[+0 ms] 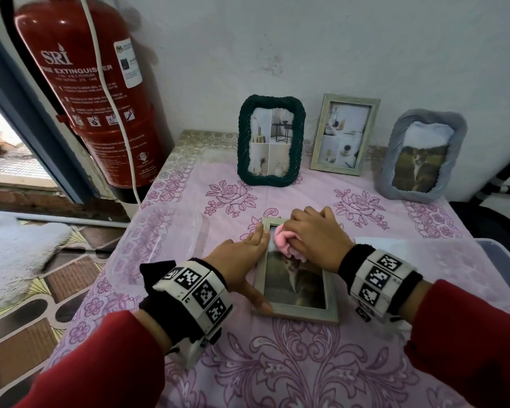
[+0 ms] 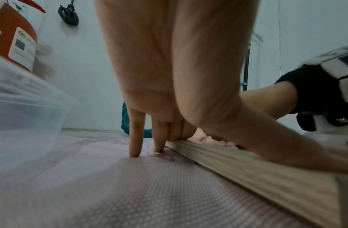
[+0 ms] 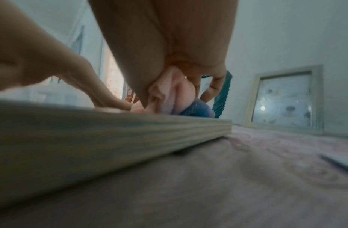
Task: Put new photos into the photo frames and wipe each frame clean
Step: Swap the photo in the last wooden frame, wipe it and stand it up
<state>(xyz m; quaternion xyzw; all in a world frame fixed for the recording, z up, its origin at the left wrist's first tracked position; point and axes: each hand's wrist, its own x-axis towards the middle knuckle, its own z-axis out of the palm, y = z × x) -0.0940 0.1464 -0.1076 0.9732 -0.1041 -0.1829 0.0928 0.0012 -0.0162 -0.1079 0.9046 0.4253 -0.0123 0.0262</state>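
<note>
A pink cloth [image 1: 286, 244] is gripped by the right hand [image 1: 317, 237] on a flat-lying frame [image 1: 331, 312], which is braced by the straight-fingered left hand [image 1: 242, 262].

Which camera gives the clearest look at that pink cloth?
The head view: the pink cloth shows from above, bunched under the right hand on the flat frame. The right wrist view shows its folds close but blurred; the left wrist view shows only a sliver behind the fingers.
</note>
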